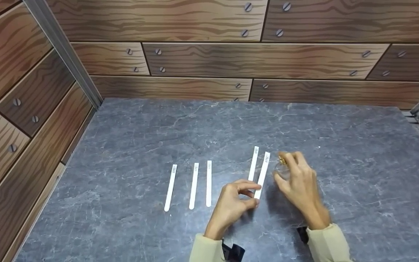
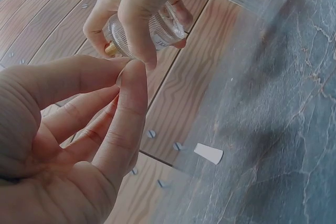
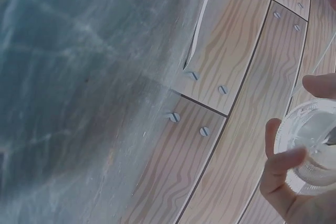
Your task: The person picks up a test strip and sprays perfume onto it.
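A slim white strip (image 1: 264,171) with small dark lettering at its far end is slanting over the middle of the tabletop (image 1: 129,134), between a person's two hands. The left hand (image 1: 233,200) is pinching that strip by its rounded near end, its grip narrow, thumb on one side and fingers on the other. Just to the right, the right hand (image 1: 300,185) is holding a small clear ribbed container (image 2: 167,27), its grip curving round the sides, fingers and thumb spread to the container's width. Something gold-coloured (image 1: 282,159) is showing by the fingertips there; I cannot tell what it is. A second lettered strip (image 1: 254,162) is lying just beside the pinched one, on its left, partly hidden by the left hand. Nearer the tabletop's left edge, three more white strips (image 1: 194,185) are lying in a loose row, apart from one another, their lettered ends pointing toward the far edge. Pale yellow sleeves (image 1: 329,242) are covering the person's forearms, with black gear (image 1: 233,253) showing at the wrists. The tabletop is grey and marbled, and beyond its far edge a wall (image 1: 209,60) printed with wooden planks and screw heads is rising.
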Tool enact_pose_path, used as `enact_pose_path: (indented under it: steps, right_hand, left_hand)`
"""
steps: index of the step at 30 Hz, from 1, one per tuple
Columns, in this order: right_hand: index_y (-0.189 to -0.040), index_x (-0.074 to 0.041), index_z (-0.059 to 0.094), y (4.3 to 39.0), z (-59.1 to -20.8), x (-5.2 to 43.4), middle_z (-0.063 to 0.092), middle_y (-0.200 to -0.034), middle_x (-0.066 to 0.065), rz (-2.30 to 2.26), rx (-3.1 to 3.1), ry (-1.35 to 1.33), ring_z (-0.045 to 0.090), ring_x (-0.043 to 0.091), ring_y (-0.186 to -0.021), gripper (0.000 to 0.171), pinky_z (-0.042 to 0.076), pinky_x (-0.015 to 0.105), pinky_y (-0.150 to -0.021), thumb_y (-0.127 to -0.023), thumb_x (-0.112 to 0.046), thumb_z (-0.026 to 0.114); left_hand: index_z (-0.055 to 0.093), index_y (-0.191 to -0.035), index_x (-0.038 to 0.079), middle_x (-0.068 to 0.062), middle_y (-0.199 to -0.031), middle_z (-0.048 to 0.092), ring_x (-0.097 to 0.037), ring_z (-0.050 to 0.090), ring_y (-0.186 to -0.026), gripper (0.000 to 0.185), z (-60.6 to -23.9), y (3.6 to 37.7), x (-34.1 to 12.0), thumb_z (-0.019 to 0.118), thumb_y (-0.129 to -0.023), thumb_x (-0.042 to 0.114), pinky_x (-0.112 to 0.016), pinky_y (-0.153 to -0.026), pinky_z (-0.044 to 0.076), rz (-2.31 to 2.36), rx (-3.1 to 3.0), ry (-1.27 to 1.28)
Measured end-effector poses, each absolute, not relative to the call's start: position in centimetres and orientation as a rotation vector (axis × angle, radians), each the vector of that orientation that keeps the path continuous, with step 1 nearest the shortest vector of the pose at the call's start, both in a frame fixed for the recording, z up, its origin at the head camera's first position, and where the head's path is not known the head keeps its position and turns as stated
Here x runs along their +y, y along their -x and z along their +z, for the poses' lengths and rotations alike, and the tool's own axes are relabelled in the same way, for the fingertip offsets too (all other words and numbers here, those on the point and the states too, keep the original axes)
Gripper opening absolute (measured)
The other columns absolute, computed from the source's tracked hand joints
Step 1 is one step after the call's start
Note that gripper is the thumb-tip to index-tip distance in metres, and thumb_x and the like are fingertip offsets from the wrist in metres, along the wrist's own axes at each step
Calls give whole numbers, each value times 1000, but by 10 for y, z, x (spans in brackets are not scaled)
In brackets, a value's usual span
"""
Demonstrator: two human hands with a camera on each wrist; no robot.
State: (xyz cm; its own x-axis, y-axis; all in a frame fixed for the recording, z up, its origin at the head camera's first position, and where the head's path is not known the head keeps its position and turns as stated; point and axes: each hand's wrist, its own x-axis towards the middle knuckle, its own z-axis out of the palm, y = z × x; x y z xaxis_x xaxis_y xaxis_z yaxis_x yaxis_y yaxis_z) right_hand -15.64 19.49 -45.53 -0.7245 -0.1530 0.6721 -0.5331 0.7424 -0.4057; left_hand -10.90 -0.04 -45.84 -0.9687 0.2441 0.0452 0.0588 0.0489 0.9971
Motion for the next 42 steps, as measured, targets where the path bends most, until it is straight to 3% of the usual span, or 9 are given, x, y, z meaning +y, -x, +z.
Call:
enact_pose_path:
  steps: [5,17,26,34,42]
  right_hand:
    - [-114,3,62,156,-454,196,60,-91,20,782,-2306,-496,61,28,-56,51,51,36,-42,-67,10,82]
    - [-111,3,63,156,-454,193,59,-86,17,778,-2259,-445,60,29,-59,55,54,43,-47,-62,11,87]
    - [-109,4,62,157,-455,193,58,-87,18,754,-2302,-440,58,28,-55,49,51,38,-41,-66,11,83]
    - [-106,3,62,157,-456,193,57,-88,17,747,-2312,-421,60,31,-59,43,52,45,-45,-68,9,81]
    - [-108,2,61,157,-455,192,56,-89,18,730,-2303,-413,61,33,-61,46,53,45,-44,-68,9,83]
  left_hand:
    - [74,-109,-6,-6,-116,69,-21,68,-90,32,-458,108,-1,72,-79,-14,-23,-70,59,2057,2160,-318]
    - [75,-110,-3,-4,-114,70,-14,67,-88,34,-457,109,0,74,-77,-12,-22,-69,57,2032,2184,-339]
    - [75,-110,-5,-3,-113,69,-17,68,-89,32,-458,109,0,74,-78,-12,-22,-69,57,2023,2179,-359]
    - [75,-110,-4,-1,-112,69,-9,65,-86,32,-458,109,1,73,-80,-13,-22,-68,57,2010,2158,-345]
    - [75,-109,-4,-3,-112,70,-10,66,-85,33,-456,108,1,74,-78,-14,-22,-69,57,2034,2180,-360]
